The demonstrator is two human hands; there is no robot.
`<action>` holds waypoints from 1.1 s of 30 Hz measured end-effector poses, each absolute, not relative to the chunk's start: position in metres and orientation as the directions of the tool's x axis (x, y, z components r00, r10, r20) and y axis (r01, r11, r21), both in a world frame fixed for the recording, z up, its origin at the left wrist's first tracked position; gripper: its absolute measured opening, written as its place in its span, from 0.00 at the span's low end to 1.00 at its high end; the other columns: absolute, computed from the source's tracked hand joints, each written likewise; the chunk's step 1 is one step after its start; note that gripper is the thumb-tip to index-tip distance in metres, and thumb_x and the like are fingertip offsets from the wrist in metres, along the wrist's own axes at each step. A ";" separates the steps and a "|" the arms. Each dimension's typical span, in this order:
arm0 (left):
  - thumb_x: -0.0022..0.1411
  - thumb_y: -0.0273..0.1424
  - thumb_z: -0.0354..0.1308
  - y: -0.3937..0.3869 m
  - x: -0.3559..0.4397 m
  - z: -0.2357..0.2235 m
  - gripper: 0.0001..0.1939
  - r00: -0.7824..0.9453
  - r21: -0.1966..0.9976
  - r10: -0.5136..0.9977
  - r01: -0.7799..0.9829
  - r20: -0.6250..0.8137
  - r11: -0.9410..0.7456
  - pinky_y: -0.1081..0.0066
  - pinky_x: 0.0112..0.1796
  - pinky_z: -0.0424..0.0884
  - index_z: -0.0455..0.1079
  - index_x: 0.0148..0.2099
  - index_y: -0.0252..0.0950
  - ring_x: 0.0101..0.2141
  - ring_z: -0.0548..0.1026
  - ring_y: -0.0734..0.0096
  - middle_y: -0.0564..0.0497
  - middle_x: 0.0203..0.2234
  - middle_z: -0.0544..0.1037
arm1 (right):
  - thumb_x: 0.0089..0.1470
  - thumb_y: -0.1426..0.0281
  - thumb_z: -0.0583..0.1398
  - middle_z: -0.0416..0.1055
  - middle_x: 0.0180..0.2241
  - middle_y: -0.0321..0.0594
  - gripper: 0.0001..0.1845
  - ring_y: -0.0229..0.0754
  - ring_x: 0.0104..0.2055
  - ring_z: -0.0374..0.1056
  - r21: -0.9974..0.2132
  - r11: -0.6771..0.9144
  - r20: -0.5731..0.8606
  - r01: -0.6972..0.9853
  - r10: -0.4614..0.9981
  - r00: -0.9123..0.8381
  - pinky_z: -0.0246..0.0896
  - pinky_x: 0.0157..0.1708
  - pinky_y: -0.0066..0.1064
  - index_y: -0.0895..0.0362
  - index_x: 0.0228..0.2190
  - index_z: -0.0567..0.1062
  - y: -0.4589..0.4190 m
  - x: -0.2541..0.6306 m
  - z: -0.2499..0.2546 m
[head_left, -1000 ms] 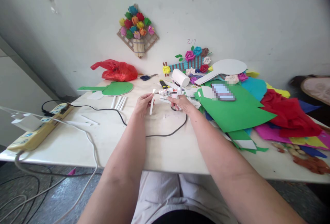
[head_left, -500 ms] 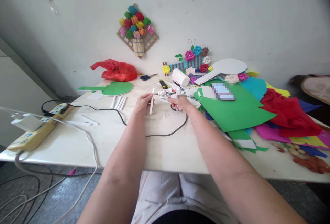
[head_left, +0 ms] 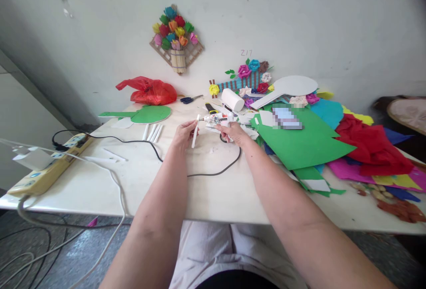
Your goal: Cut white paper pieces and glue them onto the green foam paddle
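In my left hand (head_left: 185,134) a narrow white paper strip (head_left: 196,132) is pinched between thumb and fingers, standing nearly upright. My right hand (head_left: 234,133) is wrapped round a white glue gun (head_left: 218,118), its nozzle pointing left at the strip's upper part. Whether nozzle and strip touch, I cannot tell. A black cord (head_left: 221,173) curves from below the glue gun across the table. Left of my left hand lie several white paper rolls (head_left: 155,133) side by side.
A yellow power strip (head_left: 46,169) with cables sits at left. Behind are a green paddle-shaped piece (head_left: 151,114), a red plastic bag (head_left: 153,91), scissors (head_left: 190,99) and a cutter (head_left: 211,108). Green sheets (head_left: 299,142), a phone (head_left: 288,118) and coloured fabric (head_left: 372,142) pile up at right.
Both hands stay almost where they were. The glue gun's nozzle now shows more clearly beside the upper part of the paper strip.
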State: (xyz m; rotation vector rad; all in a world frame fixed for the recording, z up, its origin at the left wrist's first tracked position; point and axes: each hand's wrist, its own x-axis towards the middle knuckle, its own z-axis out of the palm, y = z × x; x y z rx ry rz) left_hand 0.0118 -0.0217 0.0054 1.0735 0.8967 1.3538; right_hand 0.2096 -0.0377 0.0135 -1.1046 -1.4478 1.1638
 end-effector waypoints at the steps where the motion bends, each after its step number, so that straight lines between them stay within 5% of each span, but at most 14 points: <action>1: 0.39 0.38 0.68 -0.021 0.012 0.005 0.19 0.050 0.951 0.994 -0.298 0.097 -0.077 0.79 0.20 0.62 0.72 0.33 0.32 0.17 0.66 0.81 0.55 0.16 0.69 | 0.37 0.57 0.67 0.61 0.10 0.31 0.20 0.29 0.09 0.52 -0.986 0.143 0.130 0.084 0.981 -0.145 0.45 0.07 0.23 0.58 0.17 0.65 -0.038 0.210 0.014; 33: 0.40 0.36 0.68 -0.022 0.012 0.005 0.18 0.063 0.949 0.994 -0.307 0.089 -0.066 0.79 0.20 0.62 0.72 0.32 0.30 0.17 0.66 0.80 0.54 0.15 0.69 | 0.37 0.57 0.66 0.61 0.11 0.31 0.20 0.30 0.10 0.53 -0.990 0.140 0.136 0.030 0.986 -0.097 0.47 0.07 0.23 0.59 0.19 0.67 -0.035 0.210 0.010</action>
